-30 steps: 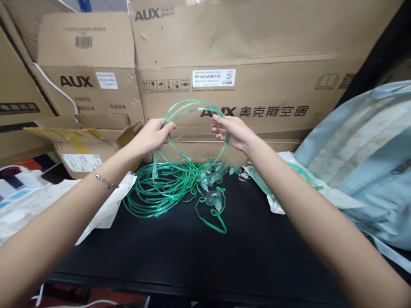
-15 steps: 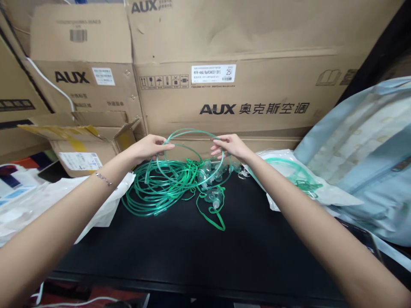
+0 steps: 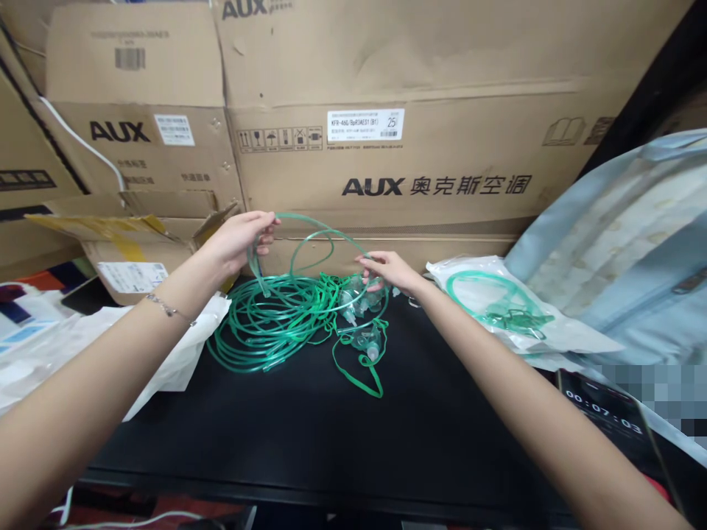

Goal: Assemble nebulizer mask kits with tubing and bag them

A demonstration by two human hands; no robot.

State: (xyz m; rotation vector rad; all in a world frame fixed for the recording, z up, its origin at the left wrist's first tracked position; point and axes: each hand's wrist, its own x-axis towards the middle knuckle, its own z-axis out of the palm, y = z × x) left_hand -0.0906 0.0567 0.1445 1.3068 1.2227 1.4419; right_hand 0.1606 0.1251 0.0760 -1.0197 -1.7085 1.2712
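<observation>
Hands apart, both raised over the far part of the table [image 3: 331, 442], one tube [image 3: 301, 218] between them. My left hand [image 3: 240, 239] pinches the tube at thumb and fingertips; my right hand [image 3: 391, 269], slightly lower, has its fingers closed on the same tube further along. Between the two grips the tube bows upward in a loose arc, in front of the large box [image 3: 442, 154]. A second, smaller loop curls up beneath that arc. From my left hand a further length hangs down over the pile [image 3: 259, 324]; more tube curves below my right hand, near the masks.

Pile: green tubing in many overlapping rings, lying on the table below and between my hands. Green straps run along its right side. Masks [image 3: 353, 303]: clear, bunched at the right edge of the pile; exact count cannot be told. One mask [image 3: 365, 338] lies nearest me, its green strap [image 3: 361, 386] spread in a loop on the table.

Right of my right hand: a packet [image 3: 585, 340], clear and white, with coiled green tubing visible inside. Beyond it, a light blue backpack [image 3: 546, 246]. Phone [image 3: 602, 408] partly behind my right forearm, display 00:07:03.

Left: white plastic [image 3: 182, 368] beside my forearm; small box [image 3: 132, 277], flaps raised, behind it. Bracelet [image 3: 169, 311] on my left wrist.
</observation>
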